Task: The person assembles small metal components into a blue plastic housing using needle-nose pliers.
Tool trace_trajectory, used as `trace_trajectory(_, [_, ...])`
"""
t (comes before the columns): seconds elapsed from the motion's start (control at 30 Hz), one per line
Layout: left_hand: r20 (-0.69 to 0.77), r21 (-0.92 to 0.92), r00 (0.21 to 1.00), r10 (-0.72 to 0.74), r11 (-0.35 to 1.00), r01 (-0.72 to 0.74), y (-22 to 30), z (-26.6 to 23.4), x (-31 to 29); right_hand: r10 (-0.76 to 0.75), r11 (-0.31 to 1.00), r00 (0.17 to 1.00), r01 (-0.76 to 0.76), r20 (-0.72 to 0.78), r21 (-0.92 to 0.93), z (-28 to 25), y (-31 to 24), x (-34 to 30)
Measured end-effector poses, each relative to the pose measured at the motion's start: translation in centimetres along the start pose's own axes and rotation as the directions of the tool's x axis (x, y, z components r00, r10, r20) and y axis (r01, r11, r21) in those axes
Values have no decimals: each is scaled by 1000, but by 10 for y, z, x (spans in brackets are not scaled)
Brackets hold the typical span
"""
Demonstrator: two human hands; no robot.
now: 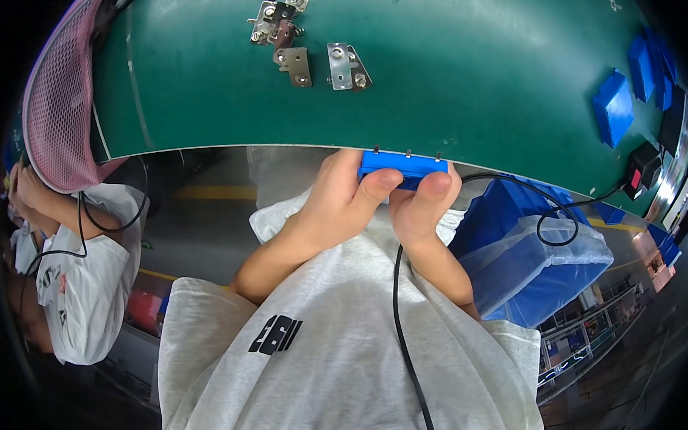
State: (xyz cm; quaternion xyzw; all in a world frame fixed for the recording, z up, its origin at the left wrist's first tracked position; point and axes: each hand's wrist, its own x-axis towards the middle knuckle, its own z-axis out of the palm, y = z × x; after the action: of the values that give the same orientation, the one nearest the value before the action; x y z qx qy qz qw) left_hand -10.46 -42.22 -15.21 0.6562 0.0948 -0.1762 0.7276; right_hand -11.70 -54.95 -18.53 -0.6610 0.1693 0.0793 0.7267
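Observation:
My left hand and my right hand are both closed on a blue rectangular plastic block, one at each end. Both thumbs press on its near side, and the other fingers are mostly hidden behind it. Several small dark clips stick up along the block's far edge. It is held at the near edge of the green table. Beyond it on the tabletop lies a pair of small metal brackets with screws. More silver and brown brackets are clustered to their left.
Blue plastic pieces lie at the table's right end near a small black box with a cable. A blue crate with a clear liner stands below right. Pink mesh borders the left end; another person's arm is beyond.

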Motion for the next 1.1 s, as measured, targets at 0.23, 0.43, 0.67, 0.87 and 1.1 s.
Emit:
trace_trajectory(0.23, [-6,26,1000,19,999,-19,1,0,2,3,1000,1000,-3,-6,-5,3,-6,-2])
trace_trajectory(0.43, [-15,48,1000,-25,999,26,2,-3,5,47,985,991,-25,-125,168,13,-5,1])
trace_trajectory(0.67, [50,63,996,74,995,-77,-9,-9,5,57,991,998,-57,2,119,-3,10,-8])
trace_trajectory(0.87, [171,-99,979,108,991,-92,-22,-10,0,28,991,998,-35,53,133,-2,7,-10])
trace_trajectory(1.1, [138,-146,990,19,989,2,-2,-6,2,104,983,994,-106,19,153,4,-12,-3])
